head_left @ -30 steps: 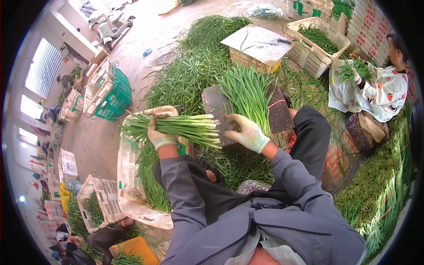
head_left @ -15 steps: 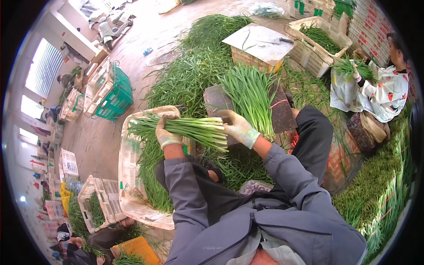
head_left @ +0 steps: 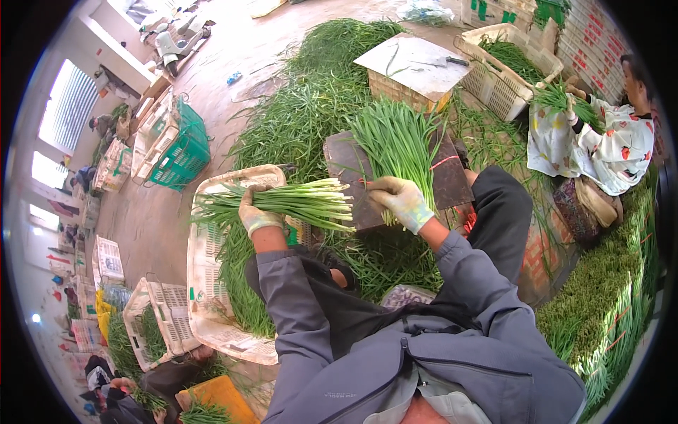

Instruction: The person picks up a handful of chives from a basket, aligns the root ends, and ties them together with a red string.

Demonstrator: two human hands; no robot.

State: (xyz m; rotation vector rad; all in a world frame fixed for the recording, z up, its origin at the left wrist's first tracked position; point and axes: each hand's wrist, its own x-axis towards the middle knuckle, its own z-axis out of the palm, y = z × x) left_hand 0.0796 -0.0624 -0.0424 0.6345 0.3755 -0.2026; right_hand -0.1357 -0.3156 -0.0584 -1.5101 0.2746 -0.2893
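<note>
My left hand [head_left: 258,211], in a pale stained glove, is wrapped round a bunch of long green chives [head_left: 311,201]. Their pale cut ends point right and the leaf tips hang over a white crate [head_left: 206,283]. My right hand [head_left: 402,201], gloved too, is apart from those ends. Its fingers are curled together beside a thin red strip [head_left: 364,181]; whether they pinch it is unclear. Close by, a second chive bunch [head_left: 399,148] lies on a dark board [head_left: 346,157], roots toward me. A red tie [head_left: 445,162] shows at its right side.
Loose chives [head_left: 282,127] heap beyond the board. Behind it a pale panel with a knife [head_left: 452,61] tops a box. At right sits a co-worker [head_left: 614,141] holding greens, near a crate [head_left: 494,85]. Tied bunches [head_left: 600,311] line the right side. A green crate [head_left: 185,145] stands left.
My right hand has come off the cut ends and moved right and slightly down, its fingers now curled. My left hand has shifted a little left with its bunch. A red strip shows by my right fingertips.
</note>
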